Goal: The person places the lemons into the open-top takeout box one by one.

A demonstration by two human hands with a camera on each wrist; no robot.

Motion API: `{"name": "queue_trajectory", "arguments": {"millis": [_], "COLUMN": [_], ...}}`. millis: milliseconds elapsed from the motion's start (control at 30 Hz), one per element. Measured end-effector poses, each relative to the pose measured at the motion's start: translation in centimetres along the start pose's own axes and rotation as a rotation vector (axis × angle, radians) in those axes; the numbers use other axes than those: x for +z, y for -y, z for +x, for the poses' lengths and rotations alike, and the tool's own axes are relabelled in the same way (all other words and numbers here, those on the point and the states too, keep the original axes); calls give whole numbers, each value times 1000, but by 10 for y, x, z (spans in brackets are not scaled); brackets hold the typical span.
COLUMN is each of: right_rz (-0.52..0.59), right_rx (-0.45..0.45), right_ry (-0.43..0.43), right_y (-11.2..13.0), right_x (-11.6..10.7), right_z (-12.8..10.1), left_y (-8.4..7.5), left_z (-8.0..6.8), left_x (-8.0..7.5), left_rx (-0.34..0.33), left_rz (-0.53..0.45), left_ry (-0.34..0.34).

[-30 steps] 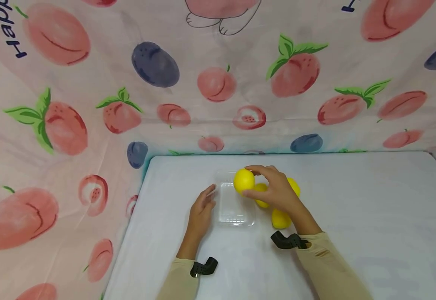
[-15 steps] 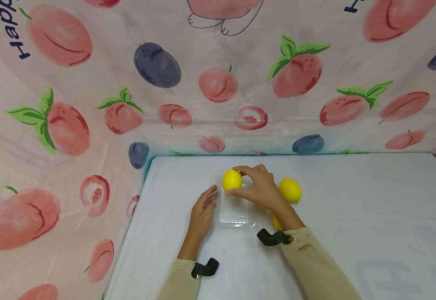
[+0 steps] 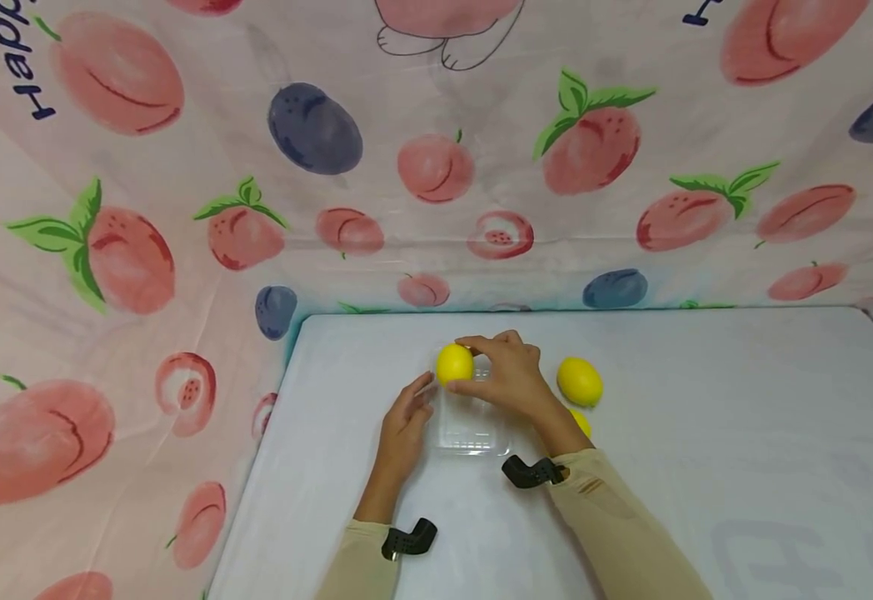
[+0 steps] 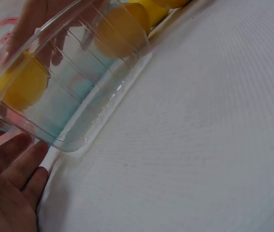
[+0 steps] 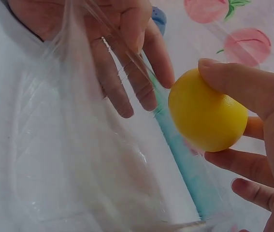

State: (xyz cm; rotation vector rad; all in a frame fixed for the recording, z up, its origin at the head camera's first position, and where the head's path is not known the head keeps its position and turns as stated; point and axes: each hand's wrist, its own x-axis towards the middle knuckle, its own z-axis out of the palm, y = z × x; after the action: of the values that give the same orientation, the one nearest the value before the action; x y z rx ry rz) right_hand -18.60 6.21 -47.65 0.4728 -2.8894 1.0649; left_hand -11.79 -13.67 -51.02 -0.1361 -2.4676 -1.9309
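Yellow round fruit (image 3: 454, 367) is pinched mid-frame by right hand (image 3: 507, 373), left hand (image 3: 405, 421) outstretched. For placing, lowering into clear plastic box (image 3: 470, 429) seems needed.

Head view, lower centre: left hand (image 3: 402, 429) points upward, fingers (image 3: 414, 390) relaxed; right hand (image 3: 510, 375), farther right, pinches with thumb (image 3: 470, 387) and fingers.
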Motion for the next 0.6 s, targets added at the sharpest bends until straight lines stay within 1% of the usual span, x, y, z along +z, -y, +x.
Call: {"name": "queue_trajectory", "arguments": {"millis": [133, 267, 467, 600], "right_rz": [-19, -53, -129, -157], "right_rx": [5, 14, 3, 12], "right_ry": [12, 16, 10, 10], "right_y": [3, 5, 8, 8], "right_x": [6, 10, 14, 17], "right_z": [-1, -2, -2, -3], "left_y": [14, 24, 28, 28], "left_z": [0, 0, -1, -1], "left_x": [-1, -2, -4, -5], "left_rx": [2, 14, 34, 41], "left_rz": [10, 9, 15, 23], "left_ry": [-16, -9, 14, 14]}}
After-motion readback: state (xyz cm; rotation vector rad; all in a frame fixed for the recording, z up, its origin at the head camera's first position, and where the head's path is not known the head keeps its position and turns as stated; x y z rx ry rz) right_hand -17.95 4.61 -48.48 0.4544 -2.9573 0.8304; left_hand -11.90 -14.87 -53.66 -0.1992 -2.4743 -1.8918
